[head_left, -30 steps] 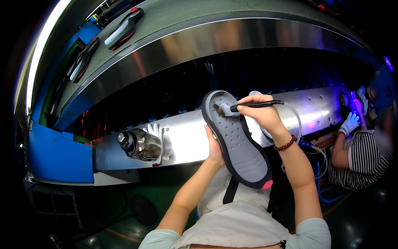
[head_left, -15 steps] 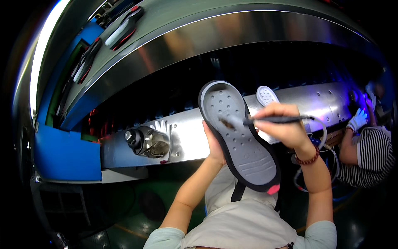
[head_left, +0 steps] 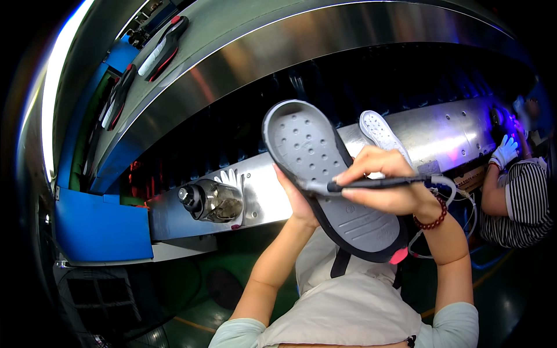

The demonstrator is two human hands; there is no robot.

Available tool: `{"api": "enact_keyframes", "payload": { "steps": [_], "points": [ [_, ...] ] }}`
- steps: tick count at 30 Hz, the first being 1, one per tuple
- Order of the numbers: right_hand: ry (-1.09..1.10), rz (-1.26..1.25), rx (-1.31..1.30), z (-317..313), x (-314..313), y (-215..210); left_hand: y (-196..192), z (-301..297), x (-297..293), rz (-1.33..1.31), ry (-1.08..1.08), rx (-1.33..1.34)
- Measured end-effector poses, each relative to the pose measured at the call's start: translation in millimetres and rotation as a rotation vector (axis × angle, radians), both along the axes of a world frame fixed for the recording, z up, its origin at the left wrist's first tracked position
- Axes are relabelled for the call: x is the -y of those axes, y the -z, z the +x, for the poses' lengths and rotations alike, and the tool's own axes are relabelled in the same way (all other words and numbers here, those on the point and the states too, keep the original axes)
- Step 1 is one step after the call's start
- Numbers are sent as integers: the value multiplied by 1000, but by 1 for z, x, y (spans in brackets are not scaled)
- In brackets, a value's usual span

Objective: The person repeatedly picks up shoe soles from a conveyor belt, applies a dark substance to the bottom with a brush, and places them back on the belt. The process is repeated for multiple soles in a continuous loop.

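Observation:
A shoe sole (head_left: 301, 136) with a grey dimpled inside, a black rim and a pink patch at its near end is held up in front of me, tilted. My left hand (head_left: 296, 197) grips its left edge from below, fingers hidden behind it. Between thumb and fingers of my right hand (head_left: 391, 180) is a black-handled brush (head_left: 371, 183), with a pale hose running off past the wrist. The blurred brush tip rests at the sole's left inner edge, around mid-length. Just beyond my right hand, a white sole (head_left: 380, 130) lies on the metal ledge (head_left: 264, 180).
A dark clear bottle (head_left: 217, 203) lies on the ledge beside a white glove (head_left: 229, 177). Several black-and-red soles (head_left: 165, 49) sit on the green conveyor belt (head_left: 232, 26) at far left. At right, a co-worker's gloved hand (head_left: 505, 151) is near purple light.
The brush has moved from the middle of the sole down to its left inner edge. My view has shifted slightly, and the sole's far end now sits further left.

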State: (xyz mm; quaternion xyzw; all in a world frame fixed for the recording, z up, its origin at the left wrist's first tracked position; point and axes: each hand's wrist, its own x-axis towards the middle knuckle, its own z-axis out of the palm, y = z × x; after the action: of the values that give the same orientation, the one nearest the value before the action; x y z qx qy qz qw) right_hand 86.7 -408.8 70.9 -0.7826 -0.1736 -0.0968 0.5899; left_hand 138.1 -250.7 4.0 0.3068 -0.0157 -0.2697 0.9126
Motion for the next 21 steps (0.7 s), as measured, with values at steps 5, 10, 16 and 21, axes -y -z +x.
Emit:
{"api": "enact_keyframes", "payload": {
  "steps": [5,10,16,21],
  "points": [
    [-99,207,-111,-9,9,0,2,12,-5,-72,67,9],
    [-86,80,-145,-9,8,8,-12,15,-1,84,-171,-78],
    [23,298,-337,-13,19,7,-22,23,-4,48,-154,-11],
    [-239,161,-207,-19,25,6,-24,36,-11,54,-122,68]
  ]
}}
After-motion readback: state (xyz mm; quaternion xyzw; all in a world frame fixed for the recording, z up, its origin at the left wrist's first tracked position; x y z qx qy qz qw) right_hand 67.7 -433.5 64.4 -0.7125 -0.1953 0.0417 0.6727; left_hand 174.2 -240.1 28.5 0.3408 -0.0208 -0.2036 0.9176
